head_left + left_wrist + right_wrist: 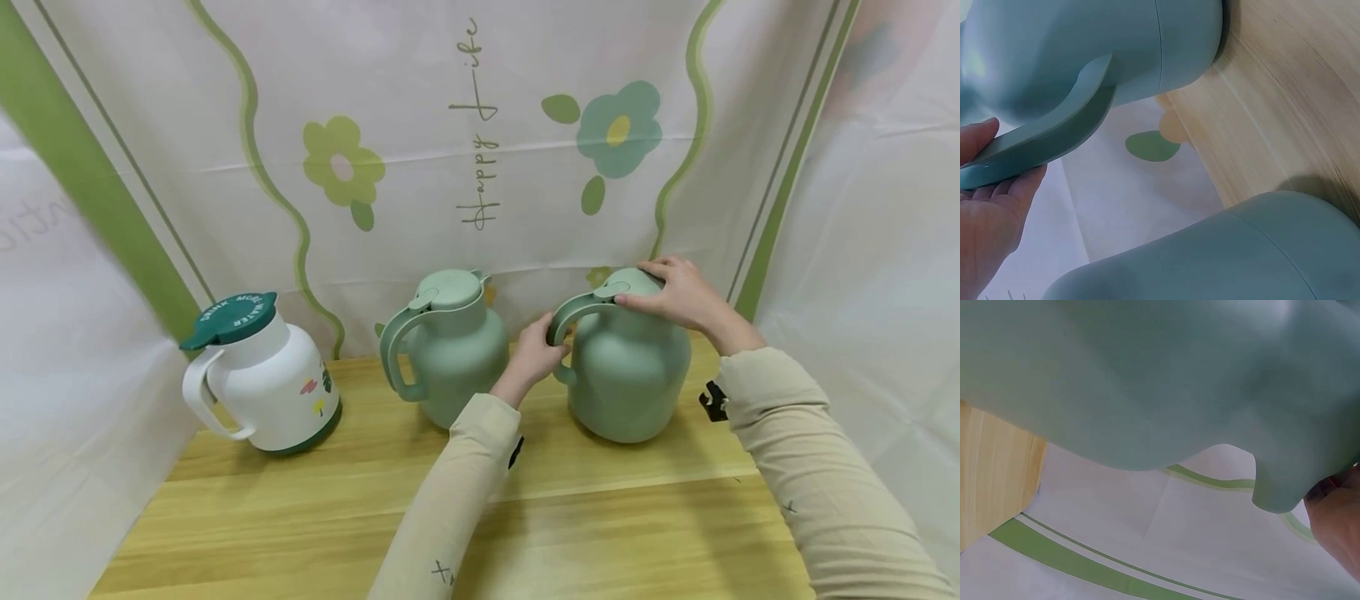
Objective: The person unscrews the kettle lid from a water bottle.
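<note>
At the right of the head view, a pale green thermos jug (630, 387) stands upright on the wooden table. My left hand (534, 354) grips its curved handle (572, 315); in the left wrist view the thumb lies on one side of the handle (1054, 137) and the fingers on the other. Across the jug's top, my right hand (681, 293) holds the lid and neck, thumb on the near side and fingers at the far side. The right wrist view shows the jug's body (1135, 387) and spout (1279, 490), with that hand beside the spout, partly out of frame.
A matching green jug (457, 358) stands just left of my left hand. Farther left is a white jug (288, 392) with a dark green lid (236, 317). A printed curtain (420, 100) hangs close behind the wooden table (315, 517), and white cloth flanks both sides.
</note>
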The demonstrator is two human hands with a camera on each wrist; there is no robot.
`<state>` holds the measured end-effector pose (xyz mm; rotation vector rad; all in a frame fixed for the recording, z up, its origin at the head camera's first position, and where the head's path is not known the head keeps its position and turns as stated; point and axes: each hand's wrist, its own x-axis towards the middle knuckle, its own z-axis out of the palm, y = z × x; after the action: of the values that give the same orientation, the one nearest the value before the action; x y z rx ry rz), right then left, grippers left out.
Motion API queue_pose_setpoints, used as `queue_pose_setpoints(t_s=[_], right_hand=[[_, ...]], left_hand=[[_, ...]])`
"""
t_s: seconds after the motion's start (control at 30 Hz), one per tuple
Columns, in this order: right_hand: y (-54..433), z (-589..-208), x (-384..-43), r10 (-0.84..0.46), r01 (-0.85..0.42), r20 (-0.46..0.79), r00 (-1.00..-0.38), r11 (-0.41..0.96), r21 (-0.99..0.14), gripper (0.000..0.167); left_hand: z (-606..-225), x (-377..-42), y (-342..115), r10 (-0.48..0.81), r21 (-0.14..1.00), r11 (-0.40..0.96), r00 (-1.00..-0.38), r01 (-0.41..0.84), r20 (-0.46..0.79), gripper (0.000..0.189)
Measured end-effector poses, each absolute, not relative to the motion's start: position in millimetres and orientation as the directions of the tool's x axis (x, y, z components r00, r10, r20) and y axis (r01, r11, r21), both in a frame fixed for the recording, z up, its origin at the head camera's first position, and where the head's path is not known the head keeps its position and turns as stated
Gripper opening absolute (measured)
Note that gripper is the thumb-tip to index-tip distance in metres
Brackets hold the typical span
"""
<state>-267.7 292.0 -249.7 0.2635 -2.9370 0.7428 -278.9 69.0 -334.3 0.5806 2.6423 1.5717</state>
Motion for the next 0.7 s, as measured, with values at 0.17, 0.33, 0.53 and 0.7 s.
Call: queue_pose_setpoints(t_s=[0.17,0.33,0.53,0.7], right_hand=[[290.2,-246.8,-268.0,-0.169,-0.211,0.132,-0.977,0.864,-0.457,0.086],[290.1,-244.5,-267.5,-0.180,-0.218,0.127,-0.976,0.861,-0.460,0.086],[289.1,-245.1,-265.0,-0.169,-0.208,0.123,-0.978,0.860,-0.466,0.088],[286.9,-245.6,-263.6,-0.152,-0.178,0.094,-0.984,0.872,-0.455,0.092]], left_hand=[[-333.3,-278.8,66.9,0.319,0.849,0.431,-0.932,0.306,0.174,0.031],[-333.1,-279.8,67.2,0.314,0.847,0.437,-0.934,0.302,0.171,0.032],[-333.7,-279.9,69.5,0.302,0.833,0.464,-0.938,0.303,0.173,0.027],[-335.7,-279.1,70.1,0.293,0.816,0.492,-0.940,0.304,0.174,0.020]])
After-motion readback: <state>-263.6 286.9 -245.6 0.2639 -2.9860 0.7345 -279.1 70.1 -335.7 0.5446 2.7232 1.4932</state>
